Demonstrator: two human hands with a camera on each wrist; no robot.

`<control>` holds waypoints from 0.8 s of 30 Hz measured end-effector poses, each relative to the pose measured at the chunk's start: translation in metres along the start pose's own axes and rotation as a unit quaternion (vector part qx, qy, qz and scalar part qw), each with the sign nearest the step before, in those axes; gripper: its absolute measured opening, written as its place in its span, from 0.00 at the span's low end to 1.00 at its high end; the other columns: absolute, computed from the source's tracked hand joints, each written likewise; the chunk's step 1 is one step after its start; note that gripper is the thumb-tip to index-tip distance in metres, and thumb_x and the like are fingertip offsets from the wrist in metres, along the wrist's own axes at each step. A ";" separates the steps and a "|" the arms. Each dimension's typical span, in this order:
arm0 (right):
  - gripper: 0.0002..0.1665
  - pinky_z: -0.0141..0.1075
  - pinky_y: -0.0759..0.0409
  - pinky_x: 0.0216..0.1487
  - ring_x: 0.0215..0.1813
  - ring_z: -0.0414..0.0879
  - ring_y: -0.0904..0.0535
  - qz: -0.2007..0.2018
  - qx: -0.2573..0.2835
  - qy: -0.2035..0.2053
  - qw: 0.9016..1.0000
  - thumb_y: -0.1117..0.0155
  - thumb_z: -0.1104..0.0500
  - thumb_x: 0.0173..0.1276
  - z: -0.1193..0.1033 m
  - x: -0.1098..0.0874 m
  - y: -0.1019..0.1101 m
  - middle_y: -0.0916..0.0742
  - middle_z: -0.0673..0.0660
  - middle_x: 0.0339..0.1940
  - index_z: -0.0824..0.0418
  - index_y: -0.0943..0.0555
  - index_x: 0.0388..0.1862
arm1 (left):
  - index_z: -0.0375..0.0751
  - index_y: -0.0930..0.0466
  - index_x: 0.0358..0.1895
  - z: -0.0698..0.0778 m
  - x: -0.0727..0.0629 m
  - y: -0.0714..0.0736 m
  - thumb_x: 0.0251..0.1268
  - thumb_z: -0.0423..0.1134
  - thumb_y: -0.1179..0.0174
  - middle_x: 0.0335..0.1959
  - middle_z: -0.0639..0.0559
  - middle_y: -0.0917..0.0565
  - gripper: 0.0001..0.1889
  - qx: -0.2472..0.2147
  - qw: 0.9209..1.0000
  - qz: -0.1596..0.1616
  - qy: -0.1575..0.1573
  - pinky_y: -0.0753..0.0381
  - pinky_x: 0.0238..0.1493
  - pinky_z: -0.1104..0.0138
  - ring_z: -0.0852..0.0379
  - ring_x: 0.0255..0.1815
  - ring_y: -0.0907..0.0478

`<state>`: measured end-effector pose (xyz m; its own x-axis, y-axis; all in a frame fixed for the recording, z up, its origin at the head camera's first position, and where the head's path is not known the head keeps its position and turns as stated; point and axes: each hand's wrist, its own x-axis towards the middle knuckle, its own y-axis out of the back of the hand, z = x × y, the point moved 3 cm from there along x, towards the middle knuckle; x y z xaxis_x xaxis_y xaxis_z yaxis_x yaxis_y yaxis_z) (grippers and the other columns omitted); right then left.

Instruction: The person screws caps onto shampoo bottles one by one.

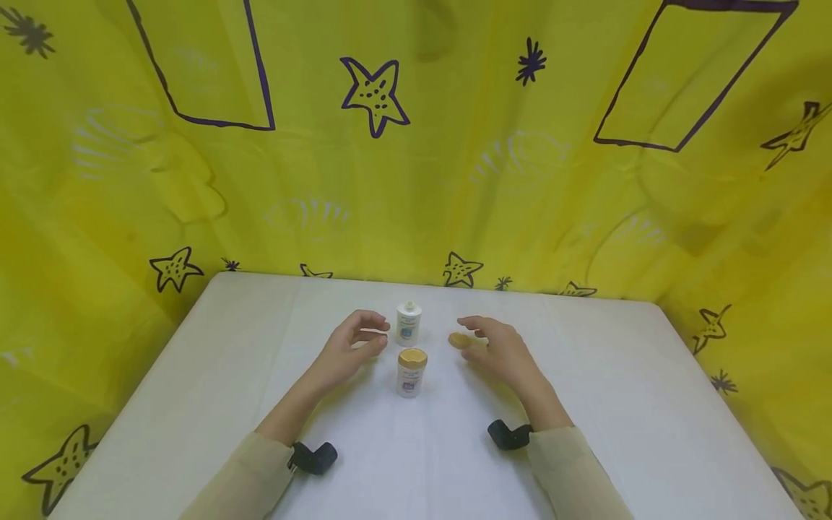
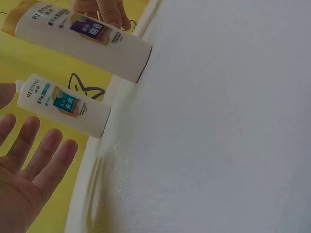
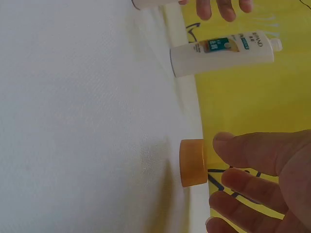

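Two white shampoo-type bottles stand upright on the table. The farther bottle [image 1: 408,325] has a teal label and a bare nozzle with no cap. In front of it, the nearer bottle [image 1: 409,379] has a purple label and wears a gold cap [image 1: 412,357]. A loose gold cap [image 3: 193,162] sits on the table to the right. My left hand [image 1: 351,345] hovers left of the uncapped bottle, fingers relaxed and apart from it. My right hand [image 1: 499,348] is over the table beside the loose cap, its thumb and fingers spread near the top, holding nothing.
A white cloth covers the table [image 1: 325,303]. Behind and around it hangs a yellow curtain [image 1: 416,180] with drawn starfish and shells. Black camera mounts [image 1: 314,458] are strapped at both wrists, over beige sleeves [image 1: 243,477].
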<state>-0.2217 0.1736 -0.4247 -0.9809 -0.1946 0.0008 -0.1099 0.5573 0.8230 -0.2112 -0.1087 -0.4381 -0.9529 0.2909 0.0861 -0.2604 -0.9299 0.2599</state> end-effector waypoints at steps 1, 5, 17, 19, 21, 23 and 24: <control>0.30 0.56 0.24 0.62 0.63 0.55 0.22 -0.003 -0.003 -0.005 1.000 0.29 0.56 0.65 0.001 0.002 -0.001 0.18 0.54 0.63 0.47 0.23 0.66 | 0.46 0.29 0.60 -0.002 0.002 0.000 0.72 0.40 0.39 0.59 0.46 0.22 0.17 0.002 1.000 0.002 0.004 0.19 0.57 0.54 0.45 0.61 0.23; 0.30 0.56 0.25 0.62 0.63 0.54 0.23 -0.009 -0.007 -0.019 1.000 0.28 0.55 0.65 0.003 0.007 -0.005 0.17 0.53 0.62 0.46 0.23 0.66 | 0.47 0.30 0.62 -0.007 0.011 -0.002 0.70 0.40 0.38 0.61 0.46 0.23 0.20 0.006 1.000 0.009 0.016 0.19 0.57 0.52 0.46 0.62 0.24; 0.28 0.53 0.24 0.60 0.57 0.52 0.21 -0.017 -0.014 -0.046 0.999 0.28 0.58 0.63 0.001 0.014 -0.012 0.16 0.52 0.57 0.45 0.20 0.63 | 0.54 0.34 0.70 -0.010 0.031 -0.014 0.64 0.40 0.32 0.68 0.49 0.28 0.32 0.016 0.999 0.005 0.037 0.24 0.63 0.48 0.44 0.68 0.28; 0.27 0.52 0.23 0.59 0.56 0.51 0.21 -0.017 -0.014 -0.050 0.998 0.28 0.58 0.63 0.002 0.015 -0.014 0.16 0.52 0.57 0.44 0.20 0.62 | 0.54 0.35 0.70 -0.009 0.034 -0.016 0.64 0.40 0.32 0.69 0.48 0.28 0.33 0.015 0.999 0.000 0.038 0.25 0.64 0.49 0.43 0.68 0.28; 0.27 0.52 0.23 0.59 0.55 0.51 0.21 -0.017 -0.016 -0.052 0.998 0.28 0.58 0.63 0.003 0.015 -0.015 0.16 0.51 0.56 0.44 0.20 0.62 | 0.54 0.35 0.71 -0.009 0.036 -0.019 0.64 0.39 0.32 0.68 0.46 0.28 0.33 0.013 0.999 -0.004 0.038 0.25 0.64 0.49 0.42 0.68 0.29; 0.27 0.52 0.23 0.59 0.55 0.51 0.21 -0.018 -0.020 -0.052 0.998 0.28 0.57 0.63 0.003 0.016 -0.015 0.16 0.51 0.56 0.44 0.20 0.61 | 0.53 0.35 0.71 -0.009 0.038 -0.022 0.64 0.38 0.32 0.68 0.45 0.27 0.33 0.016 0.999 -0.009 0.035 0.25 0.64 0.48 0.41 0.68 0.28; 0.27 0.52 0.23 0.59 0.55 0.51 0.21 -0.018 -0.021 -0.052 0.998 0.28 0.57 0.63 0.003 0.016 -0.016 0.15 0.51 0.56 0.44 0.20 0.61 | 0.52 0.35 0.71 -0.009 0.039 -0.024 0.65 0.38 0.33 0.67 0.44 0.26 0.33 0.019 0.999 -0.010 0.034 0.25 0.64 0.48 0.41 0.68 0.28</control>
<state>-0.2357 0.1645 -0.4396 -0.9882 -0.1274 -0.0854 -0.1397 0.5167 0.8447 -0.2435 -0.0775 -0.4498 -0.9563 0.2921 0.0147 -0.2746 -0.9142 0.2980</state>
